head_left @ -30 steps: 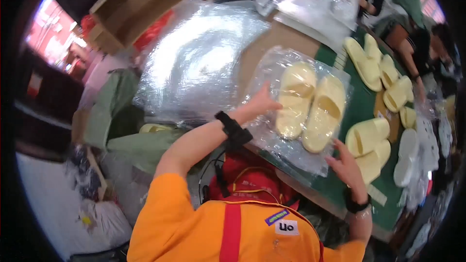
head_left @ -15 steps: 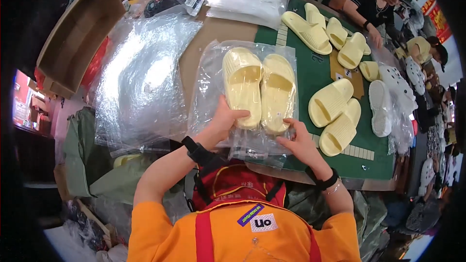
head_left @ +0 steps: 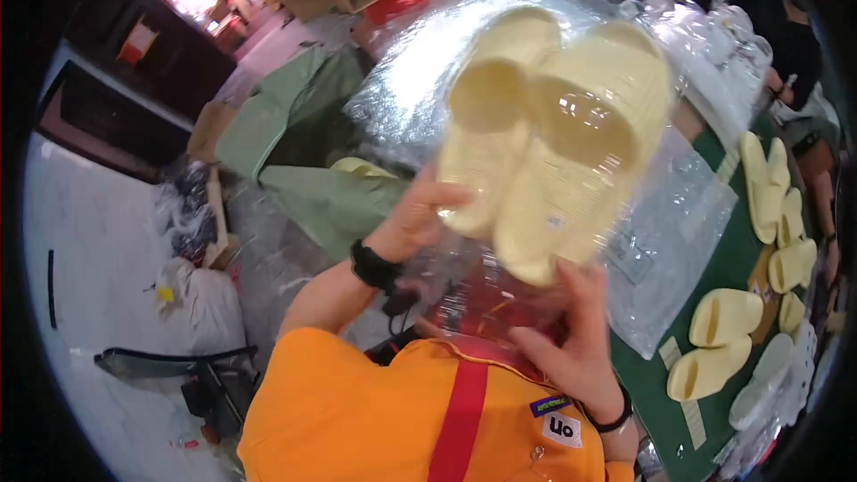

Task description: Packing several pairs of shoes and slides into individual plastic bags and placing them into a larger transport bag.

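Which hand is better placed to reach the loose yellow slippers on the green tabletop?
Probably the right hand: the loose yellow slippers lie nearer it, on its side. The left hand is farther off, holding the bagged pair.

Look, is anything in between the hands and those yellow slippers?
Only clear plastic, it seems: it shines over the yellow slippers and hangs below them, between the left hand and the right hand. Nothing else visible gets in between.
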The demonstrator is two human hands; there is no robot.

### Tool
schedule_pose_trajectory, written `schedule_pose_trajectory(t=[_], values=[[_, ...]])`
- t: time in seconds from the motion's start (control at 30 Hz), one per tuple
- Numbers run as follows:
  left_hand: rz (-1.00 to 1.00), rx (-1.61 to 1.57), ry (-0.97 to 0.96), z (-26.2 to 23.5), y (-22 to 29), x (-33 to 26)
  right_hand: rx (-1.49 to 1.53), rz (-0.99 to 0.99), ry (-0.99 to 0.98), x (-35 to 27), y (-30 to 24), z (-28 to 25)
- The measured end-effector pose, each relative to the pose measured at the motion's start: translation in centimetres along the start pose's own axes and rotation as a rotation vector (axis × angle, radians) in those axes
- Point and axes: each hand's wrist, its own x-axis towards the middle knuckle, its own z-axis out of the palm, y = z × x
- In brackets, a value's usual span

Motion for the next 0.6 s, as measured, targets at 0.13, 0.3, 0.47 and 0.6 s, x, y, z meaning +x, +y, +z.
schedule_pose_trajectory(t=[0.13, 0.3, 0.47, 0.6], values=[[0.067, 0.194, 0.514, -7.8, 5.6, -8.9, 0.485, -0.125, -0.368, 6.4, -0.1, 7.6], [0.141, 0.361, 0.818, -17.8, 12.5, -17.7, 0.896, 0.183, -0.598, 11.7, 2.5, 16.1], [0.124, 0.596, 0.811, -18.6, 17.8, -16.1, -0.197, 0.192, -0.508, 14.9, 11.8, 20.8], [0.073, 0.831, 0.707, -21.9, 19.7, -11.7, -0.499, 0.130, -0.724, 13.7, 15.2, 22.2]])
